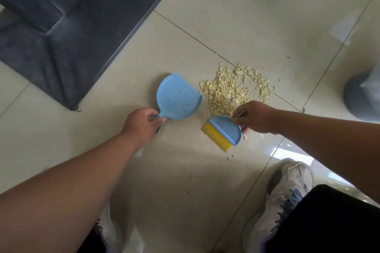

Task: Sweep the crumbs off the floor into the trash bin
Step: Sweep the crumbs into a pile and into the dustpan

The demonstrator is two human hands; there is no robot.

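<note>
A pile of pale yellow crumbs point(232, 88) lies on the beige floor tiles. To its left a small blue dustpan point(177, 96) rests flat on the floor, its open edge facing the pile. My left hand point(141, 124) grips the dustpan's short handle. My right hand point(255, 117) grips the back of a blue hand brush point(227, 129) with yellow bristles point(218, 138), just below the pile. The bristles point down and left, away from the crumbs. A few stray crumbs lie beside the brush.
A dark furniture base point(67, 33) fills the upper left. At the right edge sits a grey rounded object point(362, 96), blurred. My white sneakers point(287, 193) stand at the bottom. Tile joints cross the floor around the pile.
</note>
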